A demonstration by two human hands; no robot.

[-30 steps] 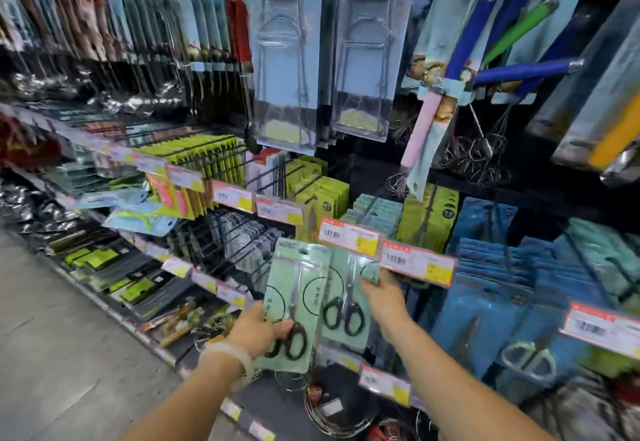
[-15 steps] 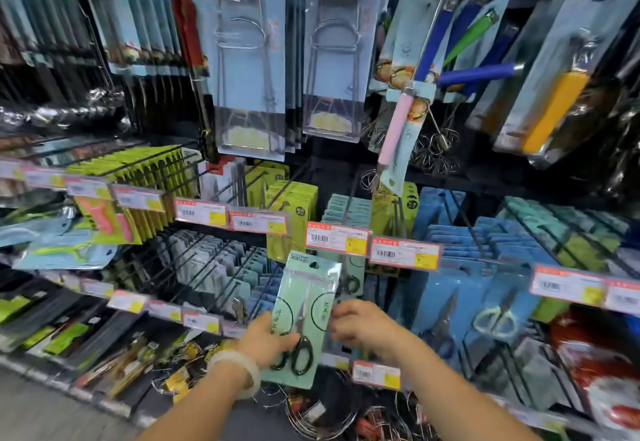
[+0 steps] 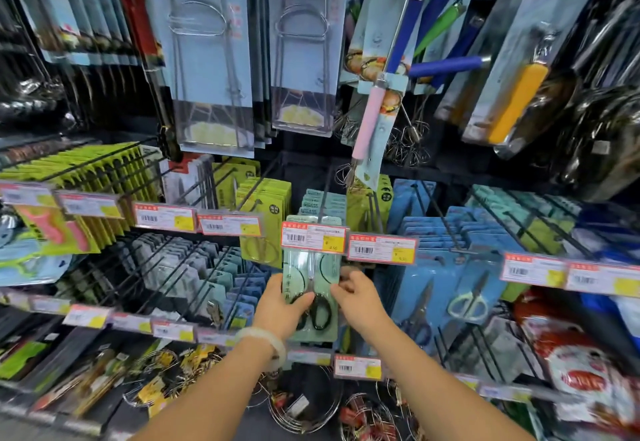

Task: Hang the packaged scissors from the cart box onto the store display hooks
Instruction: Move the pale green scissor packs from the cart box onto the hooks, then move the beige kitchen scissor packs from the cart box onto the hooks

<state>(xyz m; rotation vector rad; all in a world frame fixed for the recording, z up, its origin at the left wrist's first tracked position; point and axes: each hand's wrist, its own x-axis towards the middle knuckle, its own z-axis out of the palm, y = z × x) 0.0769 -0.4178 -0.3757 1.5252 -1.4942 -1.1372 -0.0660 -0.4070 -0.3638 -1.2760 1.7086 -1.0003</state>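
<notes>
A pale green pack of black-handled scissors (image 3: 316, 288) stands upright in front of the display, its top tucked behind a price tag (image 3: 313, 238) at the end of a hook (image 3: 322, 203). My left hand (image 3: 280, 305) grips the pack's left side, thumb over the front near the black handles. On the pack's right edge my right hand (image 3: 356, 296) pinches it. More pale green packs (image 3: 320, 199) hang farther back on that same hook. The cart box is out of view.
Blue scissor packs (image 3: 460, 288) hang to the right, yellow-green packs (image 3: 266, 205) to the left, grey packs (image 3: 194, 267) lower left. Large blister packs of kitchen tools (image 3: 211, 59) hang overhead. Price tags line the hook ends, and wire items (image 3: 304, 406) sit on the bottom shelf.
Both hands raised the green pack and shifted it right, up to the hook under the price tag. My right hand moved from beside the pack onto its right edge.
</notes>
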